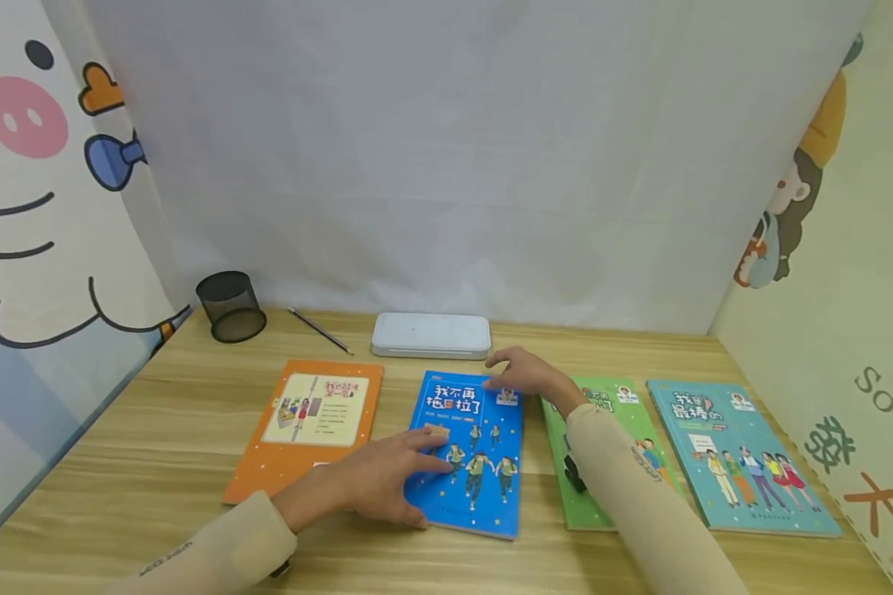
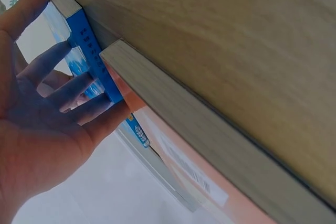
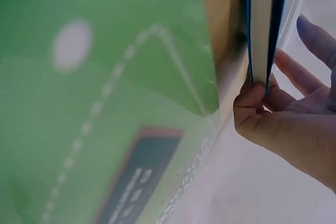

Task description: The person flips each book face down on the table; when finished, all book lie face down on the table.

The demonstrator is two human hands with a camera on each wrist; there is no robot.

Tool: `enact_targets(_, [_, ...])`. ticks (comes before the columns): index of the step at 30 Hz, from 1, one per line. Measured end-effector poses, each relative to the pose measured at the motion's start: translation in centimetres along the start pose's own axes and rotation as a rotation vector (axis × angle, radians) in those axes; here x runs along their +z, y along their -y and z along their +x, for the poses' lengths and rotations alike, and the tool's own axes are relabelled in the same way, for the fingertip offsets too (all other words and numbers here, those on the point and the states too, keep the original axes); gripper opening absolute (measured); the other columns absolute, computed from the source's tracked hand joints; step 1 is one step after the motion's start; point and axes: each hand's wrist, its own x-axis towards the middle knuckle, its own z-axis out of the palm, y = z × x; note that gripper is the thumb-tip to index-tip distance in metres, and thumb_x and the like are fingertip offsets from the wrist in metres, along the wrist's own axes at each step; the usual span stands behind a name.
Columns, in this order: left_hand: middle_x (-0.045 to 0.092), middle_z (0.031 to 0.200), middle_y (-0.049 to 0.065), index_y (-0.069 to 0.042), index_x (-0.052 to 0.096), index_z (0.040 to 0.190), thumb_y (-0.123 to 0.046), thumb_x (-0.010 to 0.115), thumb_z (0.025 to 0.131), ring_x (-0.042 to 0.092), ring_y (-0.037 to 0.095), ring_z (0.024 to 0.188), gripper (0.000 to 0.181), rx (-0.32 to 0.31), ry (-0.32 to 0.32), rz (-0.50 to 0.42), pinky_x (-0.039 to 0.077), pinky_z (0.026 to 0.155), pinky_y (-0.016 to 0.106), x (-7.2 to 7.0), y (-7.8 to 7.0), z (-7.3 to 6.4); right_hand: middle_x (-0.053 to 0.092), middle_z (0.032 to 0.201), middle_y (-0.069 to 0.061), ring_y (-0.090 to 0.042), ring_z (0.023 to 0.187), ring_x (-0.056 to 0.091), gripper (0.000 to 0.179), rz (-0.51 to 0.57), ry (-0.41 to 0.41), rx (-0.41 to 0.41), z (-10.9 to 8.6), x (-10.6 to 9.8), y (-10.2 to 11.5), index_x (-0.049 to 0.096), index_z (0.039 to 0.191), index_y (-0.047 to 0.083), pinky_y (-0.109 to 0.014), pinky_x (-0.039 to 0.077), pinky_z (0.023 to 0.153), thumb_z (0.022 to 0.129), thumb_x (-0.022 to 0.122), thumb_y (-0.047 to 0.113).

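A blue book (image 1: 484, 516) with a cartoon cover lies face up in the middle of the wooden table. My left hand (image 1: 387, 475) rests at its left side, the fingers spread and fairly straight. In the left wrist view the fingertips meet the blue spine (image 2: 94, 51), and the thumb reaches the lower edge. At the upper right corner, my right hand (image 1: 528, 372) pinches the blue book; in the right wrist view, its thumb (image 3: 251, 97) bends around the page edge. An orange book (image 1: 249, 475) lies left of the blue one, partly behind my left hand.
A green book (image 1: 588, 508) lies under my right forearm, with a teal book (image 1: 759, 471) farther right. Along the back stand a white flat case (image 1: 432, 333), a pencil (image 1: 322, 330) and a black mesh cup (image 1: 231, 306). White cloth (image 1: 432, 165) hangs behind the table.
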Motion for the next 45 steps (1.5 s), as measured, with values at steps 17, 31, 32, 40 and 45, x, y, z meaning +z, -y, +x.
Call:
enact_targets(17, [0.037,0.161,0.003,-0.027,0.058,0.141,-0.049,0.079,0.082,0.029,0.030,0.152,0.066,-0.018,-0.006,-0.008,0.035,0.117,0.054,0.0,-0.3,0.1,0.056,0.139,-0.022,-0.038,0.125,0.056,0.048,0.222,0.026,0.020,0.0,-0.9,-1.7,0.057,0.137,0.007,-0.049,0.051,0.102,0.092,0.071,0.012])
enact_targets(31, [0.036,0.161,0.003,-0.028,0.058,0.141,-0.048,0.080,0.082,0.029,0.030,0.152,0.066,-0.036,-0.001,-0.021,0.033,0.119,0.053,0.0,-0.3,0.1,0.065,0.121,-0.020,-0.021,0.085,0.070,0.044,0.376,0.124,0.064,-1.0,-1.1,-1.6,0.056,0.140,0.006,-0.037,0.062,0.076,0.096,0.062,0.003])
enact_targets(32, [0.036,0.162,0.003,-0.028,0.058,0.141,-0.048,0.079,0.082,0.029,0.030,0.152,0.066,-0.037,0.000,-0.022,0.033,0.119,0.053,0.0,-0.3,0.1,0.065,0.121,-0.020,-0.021,0.084,0.069,0.044,0.382,0.126,0.062,-1.0,-1.1,-1.6,0.056,0.140,0.005,-0.037,0.062,0.075,0.096,0.062,0.003])
enact_targets(40, [0.036,0.162,0.004,-0.026,0.058,0.141,-0.047,0.080,0.081,0.028,0.030,0.152,0.067,-0.022,-0.003,-0.029,0.032,0.119,0.053,-0.1,-0.2,0.1,0.063,0.123,-0.020,-0.023,0.088,0.070,0.045,0.437,0.116,0.062,-1.0,-1.2,-1.7,0.057,0.140,0.008,-0.037,0.061,0.076,0.095,0.063,0.003])
enact_targets(45, [0.036,0.162,0.004,-0.026,0.058,0.141,-0.048,0.080,0.081,0.029,0.030,0.152,0.067,-0.008,-0.003,-0.018,0.032,0.119,0.052,-0.1,-0.2,0.0,0.063,0.121,-0.020,-0.023,0.088,0.070,0.045,0.470,0.116,0.051,-1.0,-1.4,-1.8,0.056,0.140,0.007,-0.036,0.061,0.076,0.096,0.062,0.004])
